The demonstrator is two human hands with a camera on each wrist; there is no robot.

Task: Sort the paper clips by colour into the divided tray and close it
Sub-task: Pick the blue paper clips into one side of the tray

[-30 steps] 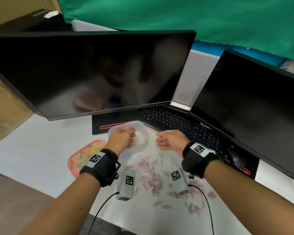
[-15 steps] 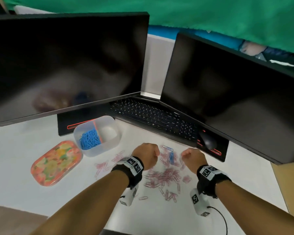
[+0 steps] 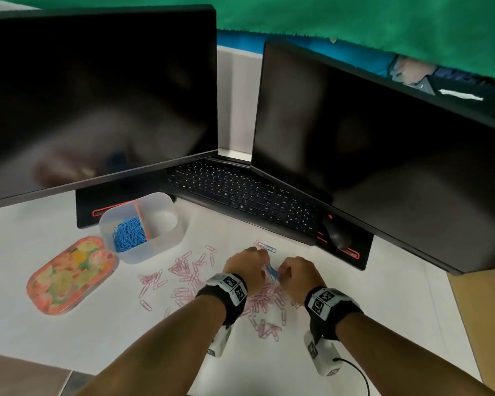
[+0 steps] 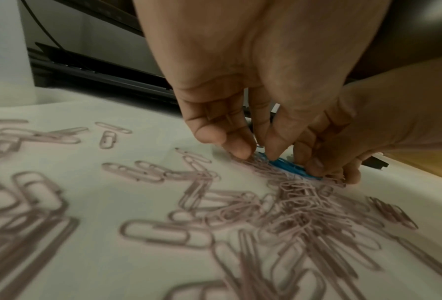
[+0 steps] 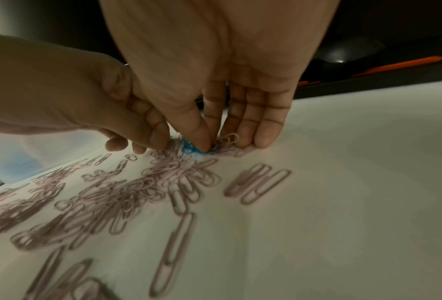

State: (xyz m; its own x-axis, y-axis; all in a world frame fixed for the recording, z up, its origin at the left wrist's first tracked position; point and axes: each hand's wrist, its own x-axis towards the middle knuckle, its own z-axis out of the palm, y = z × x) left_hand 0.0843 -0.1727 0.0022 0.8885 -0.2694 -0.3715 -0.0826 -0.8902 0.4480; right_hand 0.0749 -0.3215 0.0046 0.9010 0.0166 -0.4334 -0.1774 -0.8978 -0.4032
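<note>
A translucent divided tray point(image 3: 180, 235) stands at the back left, with blue clips point(image 3: 129, 234) in its left compartment and nothing in the right one. Its floral lid point(image 3: 69, 275) lies beside it. Pink clips point(image 3: 183, 274) are scattered over the white table. In the middle of the pile lies a small bunch of blue clips point(image 3: 272, 272) point(image 4: 289, 168) point(image 5: 188, 146). My left hand point(image 4: 257, 153) pinches one end of the bunch between thumb and forefinger. From the other side my right hand point(image 5: 207, 145) pinches it too. One more blue clip point(image 3: 267, 248) lies just beyond the hands.
Two dark monitors point(image 3: 97, 95) point(image 3: 383, 152) overhang the back of the table. A black keyboard point(image 3: 240, 192) and mouse point(image 3: 336, 234) sit under them. The table's front edge runs close to my forearms.
My left hand has left the tray and come right to the pile. Both hands have dropped and closed in on the blue bunch. The view has swung right.
</note>
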